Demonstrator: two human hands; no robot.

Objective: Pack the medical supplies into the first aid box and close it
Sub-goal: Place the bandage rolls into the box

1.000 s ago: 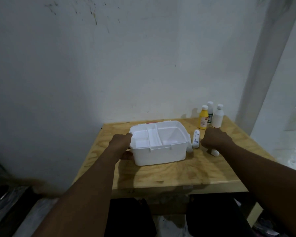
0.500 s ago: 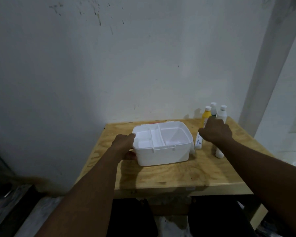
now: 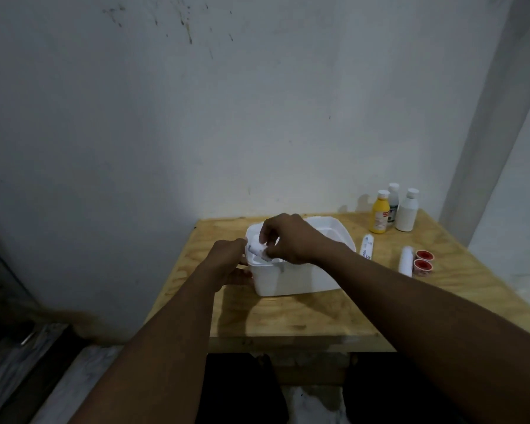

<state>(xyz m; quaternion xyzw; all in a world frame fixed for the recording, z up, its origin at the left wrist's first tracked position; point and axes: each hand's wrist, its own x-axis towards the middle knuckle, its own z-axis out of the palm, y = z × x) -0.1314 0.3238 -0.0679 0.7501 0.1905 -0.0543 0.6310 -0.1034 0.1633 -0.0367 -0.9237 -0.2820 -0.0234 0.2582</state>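
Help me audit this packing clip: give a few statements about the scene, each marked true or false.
1. The right hand holds a small white item over the box. True.
2. The left hand lies flat on the table. False: it grips the box's left end.
3. A yellow bottle stands upright near the wall. True.
4. The two tape rolls lie inside the box. False: they lie on the table, right of the box.
5. The box is closed. False: it is open at the top.

Three bottles [image 3: 379,213] [image 3: 393,203] [image 3: 407,211], two tapes [image 3: 424,255] [image 3: 422,265], one box [image 3: 294,280]
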